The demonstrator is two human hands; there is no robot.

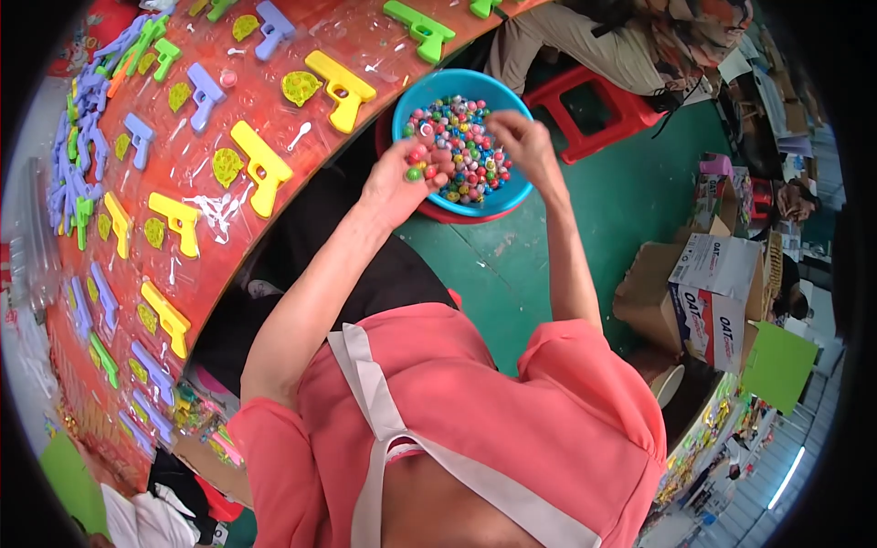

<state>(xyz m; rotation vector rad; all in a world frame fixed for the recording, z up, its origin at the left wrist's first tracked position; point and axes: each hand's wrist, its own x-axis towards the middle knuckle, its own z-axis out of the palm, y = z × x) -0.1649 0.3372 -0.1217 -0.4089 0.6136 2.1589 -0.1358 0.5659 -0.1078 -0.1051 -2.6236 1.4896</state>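
Note:
A round blue basin (431, 84) stands in front of me, filled with many small coloured balls (475, 151) in pink, green, blue and red. Over its left side my left hand (398, 183) is cupped round several of these balls, a green one and some red ones showing at the fingers. My right hand (525, 146) hangs above the right rim, its fingers bent together; whatever they hold, if anything, is too small to make out. Left of the basin, a yellow toy pistol (343, 89) lies beside a yellow disc (300, 89) on the table.
The red table (315, 151) curves along the left, bearing toy pistols in rows on clear plastic trays and a heap of purple and green pistols (78, 151). A red stool (594, 110) stands beyond the basin, near a seated person's legs (566, 46). Cardboard boxes (717, 265) sit at right.

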